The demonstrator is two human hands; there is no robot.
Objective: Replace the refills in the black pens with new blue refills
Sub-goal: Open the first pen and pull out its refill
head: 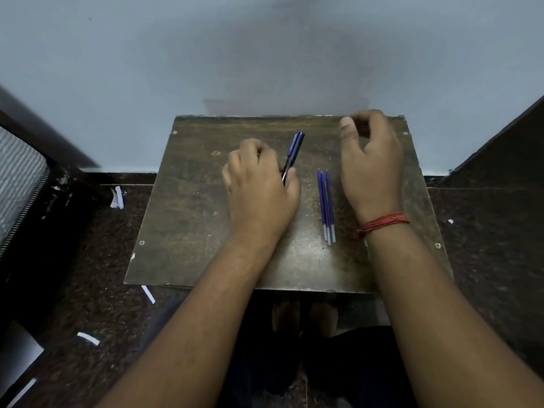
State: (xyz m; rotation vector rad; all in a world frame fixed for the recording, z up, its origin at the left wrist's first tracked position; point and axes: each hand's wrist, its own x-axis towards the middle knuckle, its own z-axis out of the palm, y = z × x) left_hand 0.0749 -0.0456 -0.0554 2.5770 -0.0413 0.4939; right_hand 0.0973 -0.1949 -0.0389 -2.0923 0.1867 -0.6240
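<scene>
A: Where is the pen?

B: A slim black pen with a blue clip lies slanted on the worn dark-brown wooden desk, toward the far middle. Its near end is under the left hand; the thumb lies against the barrel and the fingers curl down over it. They look pressed on the pen, though the contact itself is hidden by the hand.

A: And the refills?

B: Three thin blue plastic refills lie side by side, touching, on the desk between the two hands, tips pointing away from the person and clear ends toward them. Nothing touches them.

A: What is the right hand doing?

B: The right hand is at the far right part of the desk, just beside the refills, with a red thread band on the wrist. Its fingers are curled in loosely toward the thumb, with a gap between them; I see nothing held there, but the area is blurred.

A: Anything around the desk?

B: White paper scraps are scattered on the dark speckled floor to the left, and a pale blue-grey wall stands behind.
</scene>
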